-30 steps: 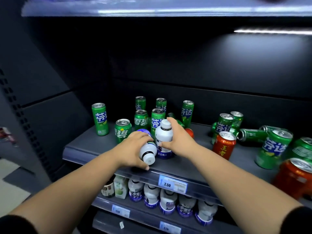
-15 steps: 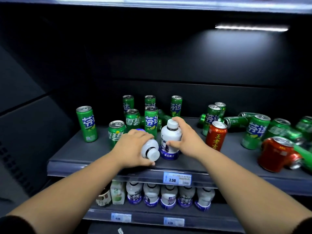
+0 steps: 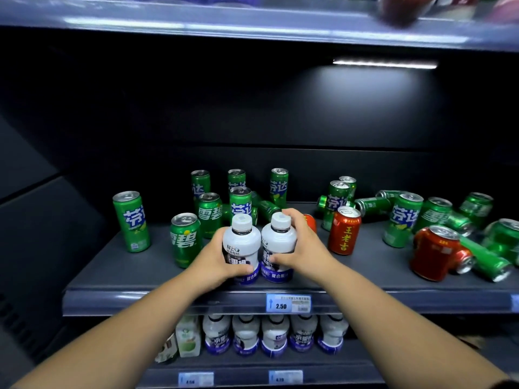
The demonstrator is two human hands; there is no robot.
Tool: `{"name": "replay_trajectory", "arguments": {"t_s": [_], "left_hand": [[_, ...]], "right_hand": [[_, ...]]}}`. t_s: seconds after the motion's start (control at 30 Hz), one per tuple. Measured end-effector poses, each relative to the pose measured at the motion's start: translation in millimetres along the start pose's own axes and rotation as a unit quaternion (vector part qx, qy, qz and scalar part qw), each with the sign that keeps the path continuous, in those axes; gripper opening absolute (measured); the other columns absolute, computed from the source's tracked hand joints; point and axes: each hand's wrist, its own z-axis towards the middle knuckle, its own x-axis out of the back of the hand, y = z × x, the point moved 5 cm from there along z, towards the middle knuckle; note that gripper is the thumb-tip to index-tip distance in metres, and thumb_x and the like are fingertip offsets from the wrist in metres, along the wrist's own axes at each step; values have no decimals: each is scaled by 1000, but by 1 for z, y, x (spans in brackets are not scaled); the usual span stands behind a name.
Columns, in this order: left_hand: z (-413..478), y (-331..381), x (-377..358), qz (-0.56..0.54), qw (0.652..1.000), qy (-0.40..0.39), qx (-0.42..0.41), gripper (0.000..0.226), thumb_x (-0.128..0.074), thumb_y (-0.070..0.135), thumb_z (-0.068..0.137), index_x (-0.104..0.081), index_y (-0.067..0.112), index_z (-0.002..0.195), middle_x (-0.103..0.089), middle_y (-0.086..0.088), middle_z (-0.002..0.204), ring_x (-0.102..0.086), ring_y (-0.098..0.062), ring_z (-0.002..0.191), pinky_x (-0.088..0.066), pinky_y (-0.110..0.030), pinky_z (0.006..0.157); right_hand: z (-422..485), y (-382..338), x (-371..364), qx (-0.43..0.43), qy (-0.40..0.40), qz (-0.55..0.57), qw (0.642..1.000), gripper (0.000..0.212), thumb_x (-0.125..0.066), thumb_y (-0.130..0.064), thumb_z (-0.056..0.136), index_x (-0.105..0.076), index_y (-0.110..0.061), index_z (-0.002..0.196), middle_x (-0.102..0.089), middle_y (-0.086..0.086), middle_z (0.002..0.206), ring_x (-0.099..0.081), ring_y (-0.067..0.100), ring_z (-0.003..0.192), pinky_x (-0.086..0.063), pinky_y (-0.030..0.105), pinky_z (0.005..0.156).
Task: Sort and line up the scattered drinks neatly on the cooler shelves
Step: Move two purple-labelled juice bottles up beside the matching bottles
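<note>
Two small white bottles with purple bases stand upright side by side at the front of the middle shelf [image 3: 118, 279]. My left hand [image 3: 214, 261] wraps the left bottle [image 3: 241, 242]. My right hand [image 3: 304, 248] wraps the right bottle [image 3: 278, 240]. Green cans [image 3: 130, 220] stand scattered behind and to the left. More green cans [image 3: 373, 204] lie tipped over at the right. An upright red can [image 3: 344, 230] stands just right of my right hand, and another red can [image 3: 435, 252] lies tilted further right.
A price tag reading 2.50 [image 3: 288, 303] hangs on the shelf's front edge. On the shelf below, a row of similar white bottles [image 3: 275, 336] stands beside a green-and-white carton [image 3: 188, 336]. The upper shelf [image 3: 252, 26] overhangs the space.
The left bottle, tilted on its side in my left hand before, now stands upright next to the right bottle. The view has shifted so more of the upper shelf shows.
</note>
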Motion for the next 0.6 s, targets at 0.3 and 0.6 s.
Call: {"name": "replay_trajectory", "arguments": {"t_s": [0.3, 0.6], "left_hand": [[3, -16, 0, 20, 997, 73, 30, 91, -94, 47, 44, -54, 31, 124, -67, 15, 117, -63, -4, 107, -48, -30, 95], [1, -20, 1, -2, 998, 48, 34, 99, -93, 50, 39, -52, 31, 128, -67, 13, 122, -63, -7, 111, -48, -39, 104]], "right_hand": [[-17, 24, -19, -57, 16, 83, 995, 88, -90, -19, 67, -32, -35, 130, -53, -13, 124, -52, 7, 115, -43, 22, 95], [-21, 30, -27, -78, 21, 105, 991, 77, -85, -19, 72, -36, -30, 131, -55, -17, 122, -53, -3, 113, -41, 9, 81]]}}
